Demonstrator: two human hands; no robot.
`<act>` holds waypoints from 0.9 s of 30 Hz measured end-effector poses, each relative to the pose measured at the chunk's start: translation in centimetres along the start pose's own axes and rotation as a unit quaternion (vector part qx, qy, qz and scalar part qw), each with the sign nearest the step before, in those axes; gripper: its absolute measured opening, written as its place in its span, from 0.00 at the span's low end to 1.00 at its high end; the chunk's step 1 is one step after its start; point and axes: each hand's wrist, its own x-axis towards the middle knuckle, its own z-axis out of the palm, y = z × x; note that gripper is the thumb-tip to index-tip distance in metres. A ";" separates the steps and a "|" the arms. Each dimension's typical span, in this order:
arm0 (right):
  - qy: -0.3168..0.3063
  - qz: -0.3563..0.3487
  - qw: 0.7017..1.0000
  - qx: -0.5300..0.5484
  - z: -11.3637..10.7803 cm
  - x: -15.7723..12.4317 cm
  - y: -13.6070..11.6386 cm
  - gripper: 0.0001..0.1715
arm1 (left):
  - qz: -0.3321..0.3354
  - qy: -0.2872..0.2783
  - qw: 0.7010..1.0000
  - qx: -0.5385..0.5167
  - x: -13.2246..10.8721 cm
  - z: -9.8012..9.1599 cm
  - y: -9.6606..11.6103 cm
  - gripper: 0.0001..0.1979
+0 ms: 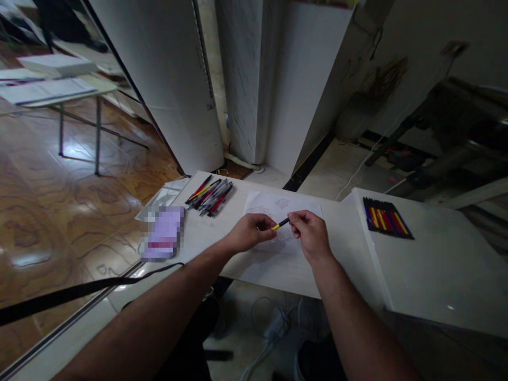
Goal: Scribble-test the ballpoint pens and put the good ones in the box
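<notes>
Fingers of the left hand [253,232] and right hand [311,234] grip a yellow-and-black pen [281,224], a pen pile [211,197] near the worktop's [212,233] far left corner

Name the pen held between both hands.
The yellow-and-black pen, held over the paper by the left hand and right hand; the others lie in a loose pile or neat row.

There's room to pass over the bare tabletop [347,227] right of centre, but left of centre the pen pile [212,197] blocks the way, a blurred purple thing [164,232] crowding farther left!
</notes>
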 end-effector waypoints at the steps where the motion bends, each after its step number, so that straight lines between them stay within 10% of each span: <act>1: 0.002 -0.002 1.000 -0.001 0.0 0.0 0.0 0.19 | 0.004 0.002 1.000 -0.002 0.0 0.0 -0.1 0.12; 27: -0.042 0.005 0.996 0.076 -0.2 0.2 -0.1 0.19 | 0.018 -0.012 0.997 0.079 -0.1 -0.9 0.0 0.14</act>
